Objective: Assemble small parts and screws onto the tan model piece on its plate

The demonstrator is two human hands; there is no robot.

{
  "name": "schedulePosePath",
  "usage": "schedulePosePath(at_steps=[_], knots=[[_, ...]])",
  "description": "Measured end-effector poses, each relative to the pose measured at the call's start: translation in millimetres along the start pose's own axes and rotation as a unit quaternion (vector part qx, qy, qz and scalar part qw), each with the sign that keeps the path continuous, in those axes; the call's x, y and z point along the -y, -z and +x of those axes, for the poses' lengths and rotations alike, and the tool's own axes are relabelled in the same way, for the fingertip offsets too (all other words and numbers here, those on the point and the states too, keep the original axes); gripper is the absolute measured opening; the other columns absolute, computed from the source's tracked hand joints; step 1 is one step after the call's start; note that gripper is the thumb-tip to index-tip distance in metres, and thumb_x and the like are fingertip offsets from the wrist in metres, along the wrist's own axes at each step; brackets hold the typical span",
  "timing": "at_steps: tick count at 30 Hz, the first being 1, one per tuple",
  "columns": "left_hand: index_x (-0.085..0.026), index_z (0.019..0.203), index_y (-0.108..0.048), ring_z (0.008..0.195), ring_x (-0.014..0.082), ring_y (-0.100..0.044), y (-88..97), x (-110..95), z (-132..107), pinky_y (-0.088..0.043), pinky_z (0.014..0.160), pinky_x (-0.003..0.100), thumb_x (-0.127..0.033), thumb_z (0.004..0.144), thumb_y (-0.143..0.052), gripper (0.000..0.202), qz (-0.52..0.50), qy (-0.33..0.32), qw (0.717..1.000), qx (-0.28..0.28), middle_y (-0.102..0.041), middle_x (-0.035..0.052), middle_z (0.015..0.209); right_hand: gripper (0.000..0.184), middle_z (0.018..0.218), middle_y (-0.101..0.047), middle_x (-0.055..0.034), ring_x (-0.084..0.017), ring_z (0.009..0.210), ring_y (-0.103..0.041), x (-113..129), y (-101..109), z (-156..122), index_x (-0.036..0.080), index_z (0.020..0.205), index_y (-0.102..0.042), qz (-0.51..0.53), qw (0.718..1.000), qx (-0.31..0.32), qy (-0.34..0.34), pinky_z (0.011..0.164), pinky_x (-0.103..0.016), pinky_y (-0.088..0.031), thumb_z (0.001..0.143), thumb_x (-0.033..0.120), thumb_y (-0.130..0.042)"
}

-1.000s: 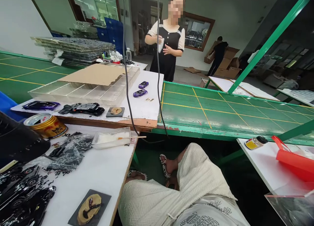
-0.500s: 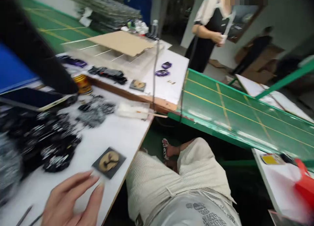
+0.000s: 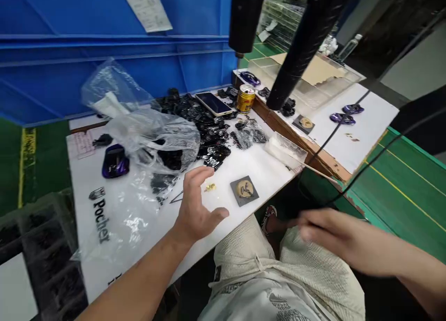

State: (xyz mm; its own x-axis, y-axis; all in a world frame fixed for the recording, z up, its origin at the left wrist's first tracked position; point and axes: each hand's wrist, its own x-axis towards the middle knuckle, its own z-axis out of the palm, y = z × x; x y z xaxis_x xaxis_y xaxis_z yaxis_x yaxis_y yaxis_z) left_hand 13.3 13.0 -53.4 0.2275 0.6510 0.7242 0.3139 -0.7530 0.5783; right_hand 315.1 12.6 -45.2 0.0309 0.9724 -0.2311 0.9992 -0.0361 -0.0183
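White workbench (image 3: 259,170) holds gold parts (image 3: 210,187) just beside the left hand (image 3: 197,202).

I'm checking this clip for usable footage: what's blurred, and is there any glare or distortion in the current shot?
In the head view, the right hand is smeared by motion blur, the left hand is much sharper, the plastic bag shows bright glare, and the frame is tilted, with wide-angle stretching toward the edges.
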Motion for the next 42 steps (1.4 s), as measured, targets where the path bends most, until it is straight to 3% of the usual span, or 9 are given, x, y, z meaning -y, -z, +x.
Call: schedulePosePath(at_steps=[4, 7, 12, 19, 29, 42], knots=[[-0.025, 0.146, -0.047, 0.127, 0.0308, -0.054, 5.8, 12, 4, -0.049, 0.110, 0.052, -0.078, 0.101, -0.028, 0.072, 0.004, -0.019, 0.997, -0.068, -0.053, 0.0143, 0.130, 0.047, 0.098, -0.074, -0.0154, -0.027, 0.093, -0.069, 39, 26, 38, 0.018, 0.109, -0.067, -0.025, 0.997, 0.005, 0.077, 0.076, -0.031, -0.045, 0.102, 0.063, -0.056], [-0.024, 0.144, -0.048, 0.124, 0.0302, -0.056, 13.0, 19, 9, -0.051, 0.107, 0.051, -0.076, 0.103, -0.021, 0.072, 0.033, -0.034, 0.993, -0.105, -0.053, 0.0143, 0.129, 0.042, 0.097, -0.074, -0.0137, -0.025, 0.088, -0.068, 63, 43, 54, 0.018, 0.110, -0.066, -0.038, 0.993, -0.005, 0.113, 0.073, -0.031, -0.041, 0.108, 0.056, -0.048], [-0.021, 0.139, -0.052, 0.121, 0.0284, -0.058, 18.9, 27, 16, -0.051, 0.105, 0.049, -0.069, 0.107, -0.020, 0.065, 0.082, -0.039, 0.984, -0.151, -0.056, 0.0137, 0.124, 0.033, 0.102, -0.075, -0.0133, -0.024, 0.086, -0.069, 82, 44, 59, 0.017, 0.110, -0.065, -0.055, 0.988, -0.027, 0.142, 0.067, -0.031, -0.037, 0.112, 0.039, -0.041], [-0.020, 0.129, -0.057, 0.120, 0.0292, -0.060, 16.6, 41, 23, -0.050, 0.108, 0.050, -0.072, 0.105, -0.022, 0.068, 0.134, -0.018, 0.976, -0.174, -0.059, 0.0143, 0.120, 0.036, 0.113, -0.070, -0.0115, -0.022, 0.090, -0.067, 80, 28, 51, 0.018, 0.115, -0.062, -0.040, 0.981, -0.099, 0.163, 0.066, -0.030, -0.037, 0.114, 0.041, -0.035], [-0.022, 0.124, -0.063, 0.115, 0.0322, -0.058, 42.8, 54, 27, -0.050, 0.105, 0.053, -0.072, 0.104, -0.029, 0.063, 0.188, -0.013, 0.955, -0.228, -0.060, 0.0145, 0.109, 0.040, 0.110, -0.065, -0.0102, -0.020, 0.093, -0.063, 66, 12, 59, 0.020, 0.105, -0.070, 0.027, 0.959, -0.181, 0.216, 0.070, -0.030, -0.040, 0.113, 0.042, -0.039], [-0.022, 0.128, -0.064, 0.122, 0.0302, -0.058, 34.5, 42, 22, -0.049, 0.108, 0.052, -0.063, 0.108, -0.031, 0.056, 0.165, 0.005, 0.975, -0.152, -0.060, 0.0138, 0.122, 0.042, 0.119, -0.065, -0.0142, -0.027, 0.103, -0.056, 60, 3, 62, 0.017, 0.119, -0.072, 0.129, 0.919, -0.278, 0.247, 0.093, -0.041, -0.045, 0.111, 0.037, -0.036]])
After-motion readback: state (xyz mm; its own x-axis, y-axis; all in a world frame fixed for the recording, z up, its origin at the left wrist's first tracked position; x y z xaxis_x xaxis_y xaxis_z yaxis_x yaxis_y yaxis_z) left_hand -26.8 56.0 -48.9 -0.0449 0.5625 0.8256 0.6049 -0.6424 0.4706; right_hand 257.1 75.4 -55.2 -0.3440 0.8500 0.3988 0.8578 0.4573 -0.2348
